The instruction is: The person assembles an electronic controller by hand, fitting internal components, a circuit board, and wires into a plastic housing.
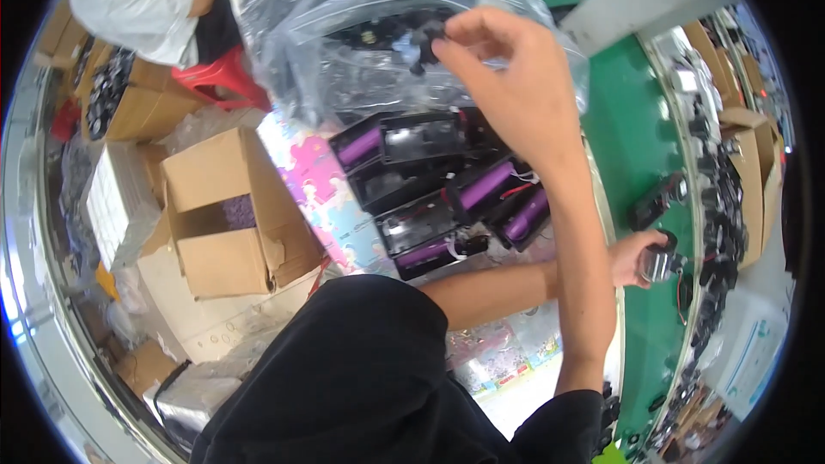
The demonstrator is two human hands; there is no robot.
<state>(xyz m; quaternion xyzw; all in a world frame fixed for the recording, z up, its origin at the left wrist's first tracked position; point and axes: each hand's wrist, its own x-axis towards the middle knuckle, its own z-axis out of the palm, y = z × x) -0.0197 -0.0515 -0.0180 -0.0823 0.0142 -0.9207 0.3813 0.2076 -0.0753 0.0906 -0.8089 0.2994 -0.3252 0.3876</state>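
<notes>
1. The clear bag spread widest; its loose folds could have snagged the right hand, which reached over it.
2. The right forearm crossed over the left forearm, so a sudden move of 1 could have jolted the other.
3. The black cases, some with purple cylinders, lay piled at angles below the bag; a brush from the right forearm could have shifted them.
4. The left hand had its fingers curled round a silver piece over the green bench; a slack grip could have dropped it.
5. The right thumb and forefinger pinched a small black part above the bag; so slight a hold could have let it slip.
6. Shiny plastic blurred the bag's contents.
7. The left hand's fingers were partly hidden.
8. The small black part's exact shape, and whether it hung free, could not be told.
</notes>
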